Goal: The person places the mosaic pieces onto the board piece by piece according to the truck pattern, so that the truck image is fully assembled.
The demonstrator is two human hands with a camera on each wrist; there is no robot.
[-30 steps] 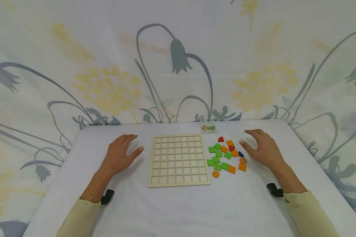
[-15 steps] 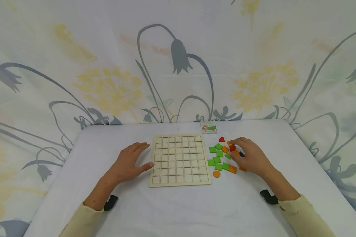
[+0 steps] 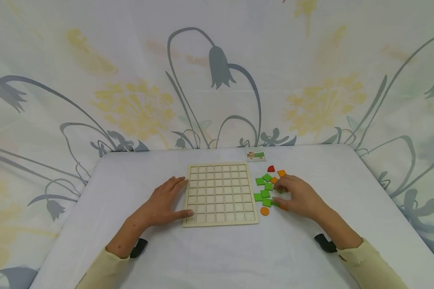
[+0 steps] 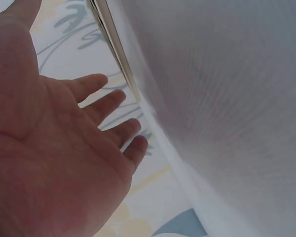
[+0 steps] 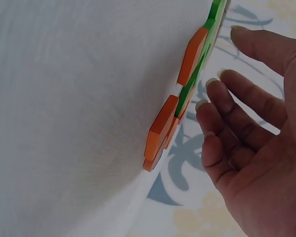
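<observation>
My left hand (image 3: 162, 204) lies at the left edge of a pale wooden board (image 3: 220, 224) with a grid of square recesses. Its fingers are fairly straight, and the thumb reaches over the board's lower left rim. Over the loose tiles to the right of the board hovers my right hand (image 3: 304, 197), thumb and fingers apart and loosely bent. In the right wrist view nothing sits between those fingers, and orange tiles (image 5: 162, 127) stand out on the cloth near them. Green square tiles (image 3: 267, 202) lie beside the board; some tiles are hidden under the right hand.
A small picture card (image 3: 255, 154) lies behind the board. A red quarter-round tile (image 3: 271, 169), an orange square tile (image 3: 281, 173) and an orange round tile (image 3: 265, 211) lie around the pile. White cloth (image 3: 224, 257) covers the table, with a patterned curtain (image 3: 148, 80) behind.
My left hand has moved right to the board's edge. The right hand has moved left and now covers part of the pile. Board and card stay put.
</observation>
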